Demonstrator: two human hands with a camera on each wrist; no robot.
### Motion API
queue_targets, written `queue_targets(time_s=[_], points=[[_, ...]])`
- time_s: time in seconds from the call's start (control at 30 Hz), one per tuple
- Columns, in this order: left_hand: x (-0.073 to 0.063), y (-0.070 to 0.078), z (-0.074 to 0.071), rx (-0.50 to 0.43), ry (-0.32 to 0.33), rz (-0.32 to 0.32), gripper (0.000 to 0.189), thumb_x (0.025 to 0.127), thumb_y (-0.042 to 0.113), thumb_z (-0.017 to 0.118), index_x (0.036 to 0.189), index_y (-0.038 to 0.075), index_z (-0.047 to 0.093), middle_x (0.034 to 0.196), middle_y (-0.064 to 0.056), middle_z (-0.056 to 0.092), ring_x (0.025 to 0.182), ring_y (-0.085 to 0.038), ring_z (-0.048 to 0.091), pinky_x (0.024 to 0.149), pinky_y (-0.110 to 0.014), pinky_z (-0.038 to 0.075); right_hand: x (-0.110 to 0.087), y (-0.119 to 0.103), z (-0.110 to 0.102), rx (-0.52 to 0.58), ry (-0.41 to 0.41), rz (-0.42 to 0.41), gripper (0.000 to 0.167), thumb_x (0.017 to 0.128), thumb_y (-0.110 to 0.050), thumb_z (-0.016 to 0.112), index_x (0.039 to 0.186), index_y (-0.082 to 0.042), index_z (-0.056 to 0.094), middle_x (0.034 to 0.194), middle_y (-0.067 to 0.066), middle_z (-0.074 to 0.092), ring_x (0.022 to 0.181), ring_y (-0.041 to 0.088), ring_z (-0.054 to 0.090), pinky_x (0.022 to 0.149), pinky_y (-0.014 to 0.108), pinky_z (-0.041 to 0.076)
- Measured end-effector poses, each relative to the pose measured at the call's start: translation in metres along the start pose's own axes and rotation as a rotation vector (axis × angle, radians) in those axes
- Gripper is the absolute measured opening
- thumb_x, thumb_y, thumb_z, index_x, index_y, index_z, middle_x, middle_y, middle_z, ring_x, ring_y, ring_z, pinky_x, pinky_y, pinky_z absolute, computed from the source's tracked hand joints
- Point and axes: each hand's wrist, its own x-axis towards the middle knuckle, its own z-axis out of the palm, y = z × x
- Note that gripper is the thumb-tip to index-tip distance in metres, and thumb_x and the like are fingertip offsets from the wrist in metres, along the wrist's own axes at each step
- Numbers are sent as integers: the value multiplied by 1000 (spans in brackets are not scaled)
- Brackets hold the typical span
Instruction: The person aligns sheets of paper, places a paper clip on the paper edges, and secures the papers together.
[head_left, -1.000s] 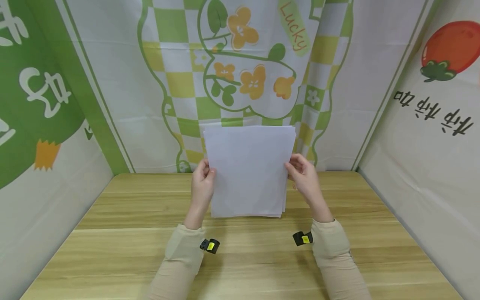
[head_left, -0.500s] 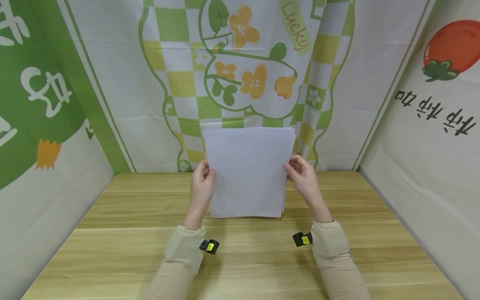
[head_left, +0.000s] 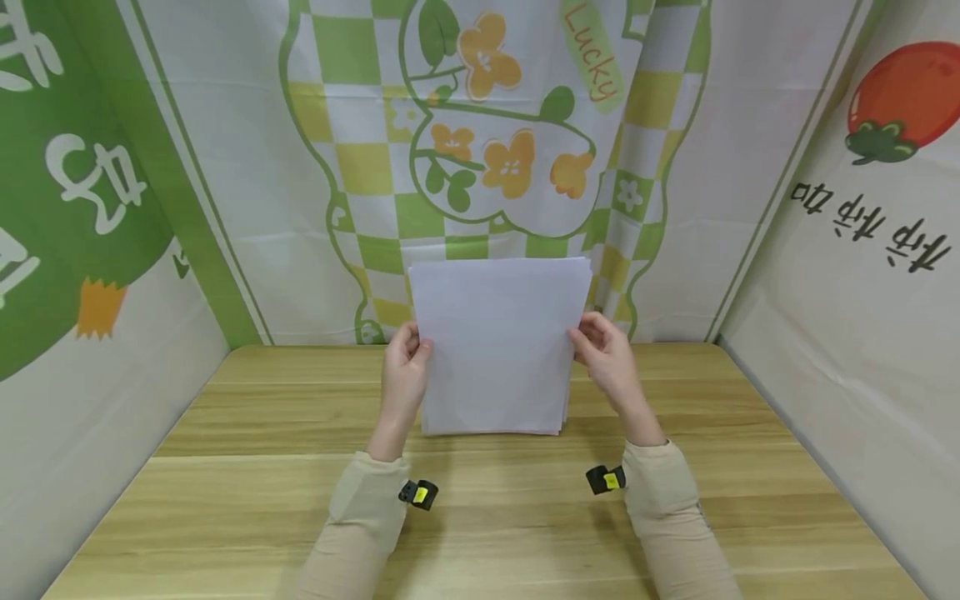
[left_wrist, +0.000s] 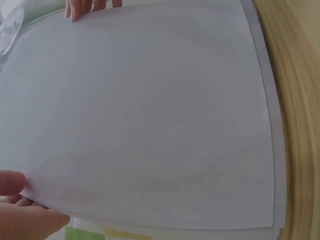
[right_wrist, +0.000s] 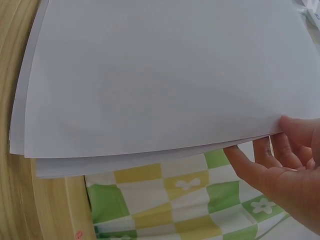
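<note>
A stack of white paper sheets (head_left: pixel 495 350) is held upright, its lower edge close to the tabletop. The left hand (head_left: pixel 405 367) pinches the stack's left edge, thumb on the near face and fingers behind. On the opposite side the right hand (head_left: pixel 607 362) holds the right edge the same way. In the right wrist view the sheets (right_wrist: pixel 150 75) fan slightly out of line at the lower corner, while the right hand (right_wrist: pixel 285 160) has its thumb on the front sheet. The left wrist view shows staggered edges along the paper (left_wrist: pixel 150 115) too.
The wooden table (head_left: pixel 495 533) lies beneath both forearms. A printed cloth (head_left: pixel 517 150) with checks and orange flowers hangs behind the paper. Cloth walls stand left and right, the right one bearing a red fruit picture (head_left: pixel 903 96). Each wrist wears a small black camera (head_left: pixel 420 493).
The top edge of the paper has dropped slightly, and its side edges look a little more closely aligned. Both hands keep their hold at nearly the same place.
</note>
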Motion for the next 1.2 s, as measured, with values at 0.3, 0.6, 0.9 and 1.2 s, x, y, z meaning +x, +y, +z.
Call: queue_targets(time_s=[0.3,0.6,0.9,1.2], points=[[-2,1,1,-57,-12,-4,16,89,-10,47,104,-13,52,95,-26,61,80,-7,55,72,-18,43,-1,3,0,-3,-33,16,25,96,-10,53,114,8,52,113,22,58,94,7,60,80,28,55],[-4,-6,0,-9,-22,-49,19,91,-3,52,109,-9,55,101,-26,62,82,-7,56,73,-18,43,0,14,1,-114,-72,31,30,98,-19,52,118,4,54,114,25,60,98,24,60,78,31,54],[-3,-8,-1,-15,-62,-86,26,91,-2,53,117,-6,55,113,-26,61,90,-6,57,79,-17,44,1,19,1,-128,-115,44,37,98,-21,53,127,2,51,119,26,59,107,34,59,84,40,53],[-1,-13,-4,-19,-107,-115,31,91,-2,53,121,-8,53,121,-25,59,108,-24,57,82,-15,44,0,25,1,-166,-151,43,41,97,-20,54,132,3,48,118,27,60,105,34,61,84,41,53]])
